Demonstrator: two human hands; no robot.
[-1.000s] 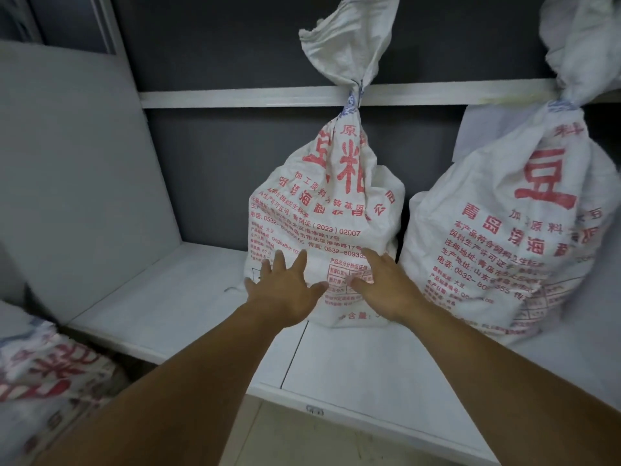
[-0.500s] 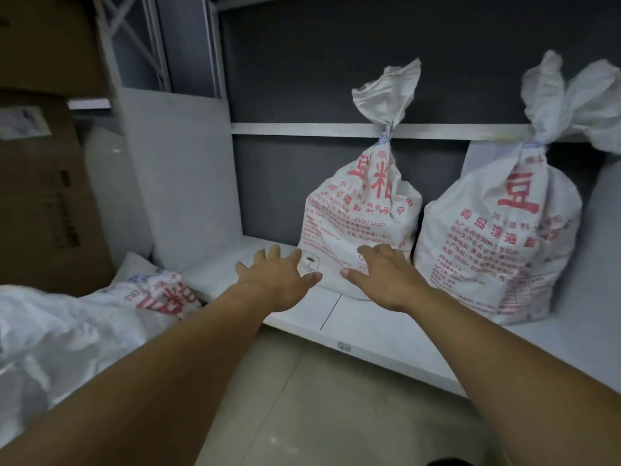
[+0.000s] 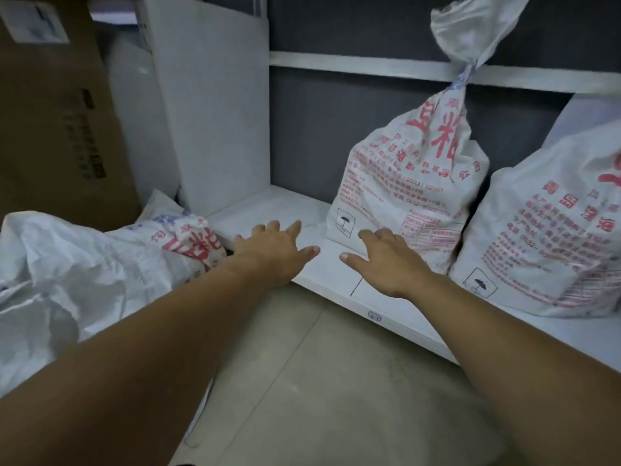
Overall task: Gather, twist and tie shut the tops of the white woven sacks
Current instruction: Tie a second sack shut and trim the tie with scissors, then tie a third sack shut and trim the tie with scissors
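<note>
Shelf (image 3: 275, 210): low and white with a dark back panel. Two white woven sacks with red print stand on it. The right sack (image 3: 551, 230) is full and cut off by the frame edge, so its top is not visible. The middle sack (image 3: 410, 183) stands upright just beside it. Its neck is gathered and bound with a bluish tie (image 3: 465, 75), and the spare cloth flares above the tie.

Cardboard box (image 3: 57, 112): stands at the far left, beyond the shelf's end panel.

Floor heap (image 3: 67, 274): slack white sacking lies left of the shelf. A printed sack (image 3: 188, 237) lies on its side against the shelf corner. I cannot tell whether either top is tied, though the heap looks loose and unbound.

Left hand (image 3: 272, 253): my grip is wide open with the fingers spread and holds nothing. It is over the shelf's front edge, just beside the printed sack.

Right hand (image 3: 389, 260): my grip is also open, fingers loosely extended and holding nothing, in front of the middle sack's base. I cannot confirm contact.

Assessment: the middle sack appears finished, so the floor sacks are probably the outstanding work. The woven cloth should be light, soft and rather slick when empty, and heavy and slumping when filled. I judge the best hold is at the mouth, bunching the slack cloth just above the contents, where a twist will bite. The smooth weave may slip under a loose tie.
</note>
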